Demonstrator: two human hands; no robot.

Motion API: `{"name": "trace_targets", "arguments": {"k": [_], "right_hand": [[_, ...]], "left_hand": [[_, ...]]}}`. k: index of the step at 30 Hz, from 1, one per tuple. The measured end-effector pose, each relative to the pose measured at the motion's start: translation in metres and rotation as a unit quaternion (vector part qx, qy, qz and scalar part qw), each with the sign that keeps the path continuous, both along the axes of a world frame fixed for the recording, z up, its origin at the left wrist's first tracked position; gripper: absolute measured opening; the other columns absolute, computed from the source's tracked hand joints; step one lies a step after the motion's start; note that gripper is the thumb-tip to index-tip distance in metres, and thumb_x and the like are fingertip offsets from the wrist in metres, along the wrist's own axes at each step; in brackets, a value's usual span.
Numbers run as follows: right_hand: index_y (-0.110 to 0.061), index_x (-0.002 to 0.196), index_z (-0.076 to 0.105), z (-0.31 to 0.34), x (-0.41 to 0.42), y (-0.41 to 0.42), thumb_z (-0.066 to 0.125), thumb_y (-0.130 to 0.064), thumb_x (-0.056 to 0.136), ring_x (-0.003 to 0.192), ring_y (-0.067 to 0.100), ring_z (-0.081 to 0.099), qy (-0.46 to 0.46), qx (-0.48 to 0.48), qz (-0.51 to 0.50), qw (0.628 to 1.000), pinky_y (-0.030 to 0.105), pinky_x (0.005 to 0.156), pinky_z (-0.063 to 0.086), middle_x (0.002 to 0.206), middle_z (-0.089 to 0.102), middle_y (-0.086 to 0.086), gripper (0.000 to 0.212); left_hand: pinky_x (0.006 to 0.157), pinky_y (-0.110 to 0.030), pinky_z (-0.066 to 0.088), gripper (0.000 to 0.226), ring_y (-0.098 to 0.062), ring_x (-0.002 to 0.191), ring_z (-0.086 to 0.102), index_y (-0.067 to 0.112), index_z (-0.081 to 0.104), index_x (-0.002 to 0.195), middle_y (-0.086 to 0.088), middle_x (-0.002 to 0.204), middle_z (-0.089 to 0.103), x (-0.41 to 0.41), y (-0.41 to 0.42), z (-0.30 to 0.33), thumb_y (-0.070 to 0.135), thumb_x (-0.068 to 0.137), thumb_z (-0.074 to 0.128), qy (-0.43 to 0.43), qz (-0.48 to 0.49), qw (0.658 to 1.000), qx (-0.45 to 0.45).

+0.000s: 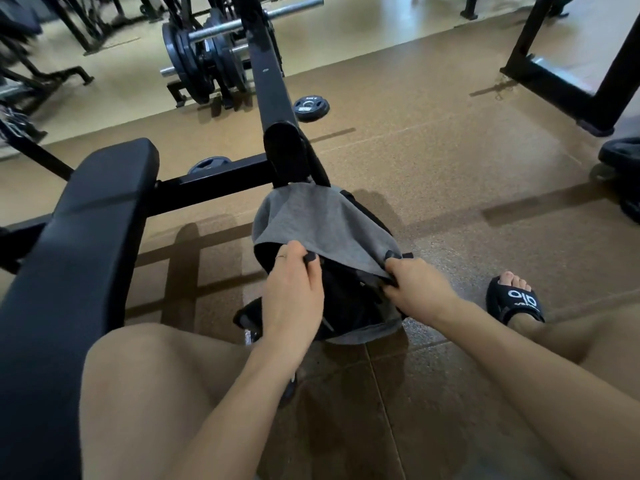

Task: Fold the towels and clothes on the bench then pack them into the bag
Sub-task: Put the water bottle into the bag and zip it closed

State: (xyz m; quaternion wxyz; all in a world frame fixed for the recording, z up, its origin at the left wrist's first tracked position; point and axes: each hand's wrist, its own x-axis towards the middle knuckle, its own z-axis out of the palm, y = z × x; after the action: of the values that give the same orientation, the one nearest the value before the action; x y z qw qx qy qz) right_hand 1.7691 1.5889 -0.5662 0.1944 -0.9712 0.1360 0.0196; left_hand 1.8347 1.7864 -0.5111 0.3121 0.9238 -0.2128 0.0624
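Left hand (292, 292) and right hand (417, 289) grip grey towel (322, 220) over black bag (349, 306).

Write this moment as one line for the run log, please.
stage: packing | left hand: grips bag opening | right hand: pinches grey cloth edge | cloth: draped over bag

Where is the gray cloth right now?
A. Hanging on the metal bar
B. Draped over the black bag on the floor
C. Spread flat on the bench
B: the gray cloth lies over the black bag on the floor, with the left hand and right hand gripping its near edge.
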Motion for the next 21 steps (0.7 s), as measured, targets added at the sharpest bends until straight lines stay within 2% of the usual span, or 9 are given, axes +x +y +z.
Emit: {"name": "trace_targets", "arguments": {"k": [3, 6, 11, 14, 18, 21], "right_hand": [[-0.020, 0.108, 0.041, 0.013, -0.001, 0.023, 0.060, -0.034, 0.087, 0.086, 0.030, 0.062, -0.104, -0.003, 0.029, 0.994, 0.040, 0.062, 0.049, 0.108, 0.055, 0.001, 0.032], [-0.020, 0.122, 0.045, 0.027, 0.009, 0.044, 0.058, -0.044, 0.091, 0.082, 0.025, 0.063, -0.184, 0.007, 0.065, 0.981, 0.044, 0.059, 0.053, 0.115, 0.052, -0.004, 0.041], [-0.018, 0.110, 0.052, 0.031, 0.027, 0.040, 0.053, -0.035, 0.094, 0.078, 0.028, 0.061, -0.216, -0.028, 0.086, 0.972, 0.045, 0.056, 0.051, 0.102, 0.056, -0.002, 0.023], [-0.020, 0.105, 0.054, 0.036, 0.032, 0.037, 0.048, -0.034, 0.095, 0.080, 0.025, 0.060, -0.216, -0.027, 0.103, 0.971, 0.044, 0.058, 0.051, 0.097, 0.057, -0.003, 0.019], [-0.018, 0.100, 0.056, 0.042, 0.033, 0.026, 0.054, -0.029, 0.094, 0.078, 0.029, 0.062, -0.220, -0.007, 0.091, 0.971, 0.043, 0.060, 0.051, 0.094, 0.062, -0.001, 0.013], [-0.016, 0.096, 0.058, 0.045, 0.030, 0.012, 0.063, -0.020, 0.090, 0.080, 0.033, 0.062, -0.216, 0.010, 0.048, 0.975, 0.043, 0.064, 0.050, 0.091, 0.065, 0.003, 0.009]], "left_hand": [[0.057, -0.029, 0.033, 0.019, -0.015, 0.065, 0.044, 0.017, 0.042, 0.089, 0.002, 0.084, 0.044, -0.008, -0.004, 0.005, 0.026, 0.105, 0.046, -0.015, -0.025, 1.000, -0.002], [0.060, -0.030, 0.044, 0.012, -0.016, 0.072, 0.050, 0.015, 0.046, 0.097, -0.001, 0.095, 0.049, -0.009, -0.001, 0.008, 0.025, 0.104, 0.049, -0.049, -0.033, 0.998, 0.019], [0.063, -0.035, 0.052, 0.011, -0.019, 0.079, 0.056, 0.015, 0.049, 0.104, -0.003, 0.101, 0.053, -0.006, -0.001, 0.014, 0.026, 0.103, 0.051, -0.078, -0.052, 0.994, 0.054], [0.064, -0.034, 0.048, 0.009, -0.018, 0.079, 0.054, 0.015, 0.049, 0.102, -0.002, 0.097, 0.052, 0.003, 0.003, 0.019, 0.024, 0.104, 0.049, -0.064, -0.034, 0.996, 0.045], [0.062, -0.025, 0.035, 0.016, -0.007, 0.075, 0.049, 0.010, 0.051, 0.109, 0.001, 0.101, 0.050, 0.035, 0.019, 0.025, 0.023, 0.106, 0.041, 0.049, 0.079, 0.995, -0.032], [0.069, -0.025, 0.034, 0.019, -0.013, 0.081, 0.046, 0.009, 0.053, 0.113, -0.001, 0.105, 0.045, 0.054, 0.048, 0.021, 0.022, 0.107, 0.041, 0.068, 0.145, 0.987, -0.027]]}}
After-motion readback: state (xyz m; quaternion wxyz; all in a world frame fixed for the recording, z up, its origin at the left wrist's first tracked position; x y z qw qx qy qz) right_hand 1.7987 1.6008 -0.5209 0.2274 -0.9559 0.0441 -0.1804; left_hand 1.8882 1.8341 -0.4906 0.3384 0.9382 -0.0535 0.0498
